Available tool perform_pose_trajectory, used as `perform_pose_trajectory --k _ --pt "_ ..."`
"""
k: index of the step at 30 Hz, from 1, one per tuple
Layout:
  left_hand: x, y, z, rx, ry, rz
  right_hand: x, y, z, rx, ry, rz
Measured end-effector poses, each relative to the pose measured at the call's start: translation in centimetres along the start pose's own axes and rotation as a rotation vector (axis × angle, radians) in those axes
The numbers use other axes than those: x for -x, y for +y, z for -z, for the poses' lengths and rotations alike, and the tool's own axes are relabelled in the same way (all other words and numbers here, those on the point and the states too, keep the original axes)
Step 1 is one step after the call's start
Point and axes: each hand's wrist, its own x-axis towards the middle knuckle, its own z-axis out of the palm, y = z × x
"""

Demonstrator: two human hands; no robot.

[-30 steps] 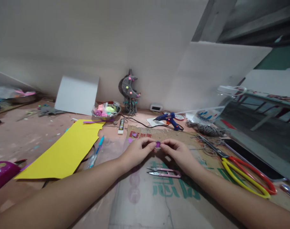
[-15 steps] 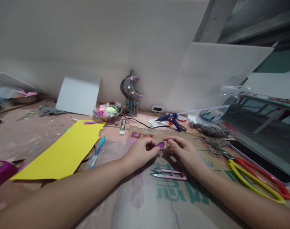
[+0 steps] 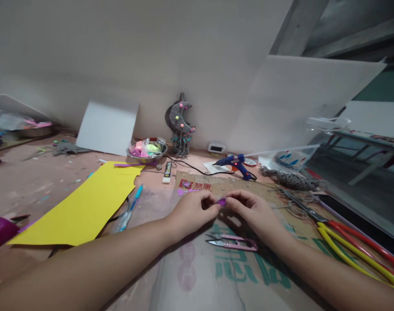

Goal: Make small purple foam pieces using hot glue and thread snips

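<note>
A small purple piece with a greyish rim (image 3: 222, 201) is held up between my two hands, over the cardboard sheet (image 3: 210, 276). My left hand (image 3: 193, 214) pinches its left side between thumb and fingers. My right hand (image 3: 252, 212) is closed at its right edge, thumb and forefinger pressed together there. Fingertips cover part of the piece, so its full shape is hidden. Pink thread snips (image 3: 237, 242) lie just below the hands. Purple paper scraps (image 3: 184, 191) rest on the cardboard beyond my left hand.
Yellow paper (image 3: 83, 203) and a blue pen (image 3: 132, 208) lie left. Behind are a blue glue gun (image 3: 232, 162), a bowl (image 3: 145, 160) of colourful bits and a grey moon ornament (image 3: 180, 119). Grey yarn (image 3: 289, 178), large scissors (image 3: 346, 244) and a phone (image 3: 362, 224) are right.
My right hand has moved in to the purple piece, closing the small gap to my left hand. The piece is tilted differently, and the view has shifted slightly.
</note>
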Motion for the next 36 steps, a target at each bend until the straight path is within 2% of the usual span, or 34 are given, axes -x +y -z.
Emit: perform_pose_trajectory --k 6,14,25,30,36 --pt "-0.06 -0.16 -0.08 0.016 -0.006 -0.002 0.08 -0.01 -0.04 0.032 -0.021 -0.029" --pt "-0.10 -0.40 0.06 0.047 0.042 -0.030 0.23 -0.46 -0.19 -0.106 0.009 -0.102" --pt "-0.04 -0.41 0.07 -0.041 -0.007 -0.026 0.68 -0.73 -0.50 -0.136 -0.026 -0.115" --pt "-0.09 -0.55 0.01 -0.013 -0.026 -0.022 0.73 -0.72 -0.46 -0.120 -0.024 -0.085" --pt "-0.14 -0.17 0.25 -0.028 0.139 -0.138 0.63 -0.52 -0.41 -0.162 -0.075 -0.045"
